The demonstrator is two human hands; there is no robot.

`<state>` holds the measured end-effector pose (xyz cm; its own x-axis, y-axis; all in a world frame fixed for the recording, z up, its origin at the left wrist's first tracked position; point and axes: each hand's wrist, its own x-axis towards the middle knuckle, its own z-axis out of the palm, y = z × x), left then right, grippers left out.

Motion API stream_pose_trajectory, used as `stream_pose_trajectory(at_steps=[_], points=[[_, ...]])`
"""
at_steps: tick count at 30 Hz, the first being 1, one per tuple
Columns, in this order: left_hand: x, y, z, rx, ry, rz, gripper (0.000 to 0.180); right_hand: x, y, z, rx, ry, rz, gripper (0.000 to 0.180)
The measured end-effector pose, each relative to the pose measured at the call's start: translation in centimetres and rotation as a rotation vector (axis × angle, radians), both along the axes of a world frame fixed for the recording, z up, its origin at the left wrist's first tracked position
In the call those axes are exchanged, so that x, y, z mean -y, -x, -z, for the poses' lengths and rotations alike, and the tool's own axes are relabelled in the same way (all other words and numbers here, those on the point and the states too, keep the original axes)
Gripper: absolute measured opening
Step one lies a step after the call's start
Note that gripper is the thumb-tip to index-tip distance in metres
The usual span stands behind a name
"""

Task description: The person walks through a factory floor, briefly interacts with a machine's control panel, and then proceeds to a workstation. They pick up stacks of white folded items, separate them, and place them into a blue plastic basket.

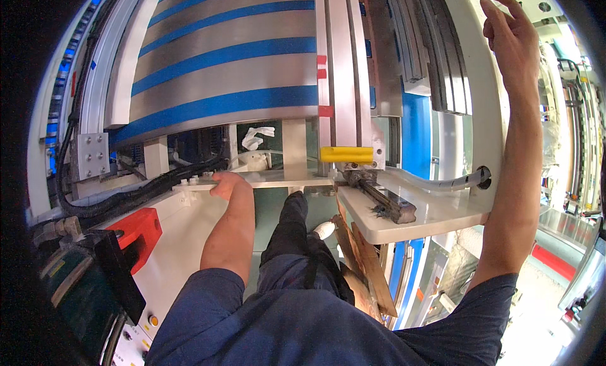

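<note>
My left hand [231,185] is at the pale crossbar [271,183] at the front of the machine, beside a bundle of black cables. Its fingers are foreshortened and mostly hidden, so I cannot make out whether it grips anything. My right hand [512,41] is raised at the far right, beside the white frame panel [470,25]. Its fingers are bent but apart, with nothing visible in them. Ahead lies the machine bed, metal plates [227,64] with blue stripes between them. An aluminium rail [344,69] with red marks and a yellow end piece [346,154] runs along its right.
A white shelf [435,217] juts out at the right, carrying a dark, dirty metal block [394,205]. Black cables [120,205] and a red bracket [140,236] are at the left. Wooden boards [372,265] lean beside my legs. A crumpled white cloth [257,137] lies under the bed.
</note>
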<state>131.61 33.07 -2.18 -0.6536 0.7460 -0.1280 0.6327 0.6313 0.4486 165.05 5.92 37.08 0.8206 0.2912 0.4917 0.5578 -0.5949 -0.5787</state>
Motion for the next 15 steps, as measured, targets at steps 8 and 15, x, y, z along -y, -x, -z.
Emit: stream_pose_trajectory(at_steps=[8, 15], points=[[0.0, 2.8, 7.9, -0.091, -0.216, -0.098, 0.054, 5.9, -7.6, 5.3, -0.051, 0.077, -0.108, 0.046], [1.3, 0.1, 0.4, 0.063, -0.086, -0.099, 0.051, 1.6, -1.4, 1.0, -0.102, 0.069, -0.092, 0.037]])
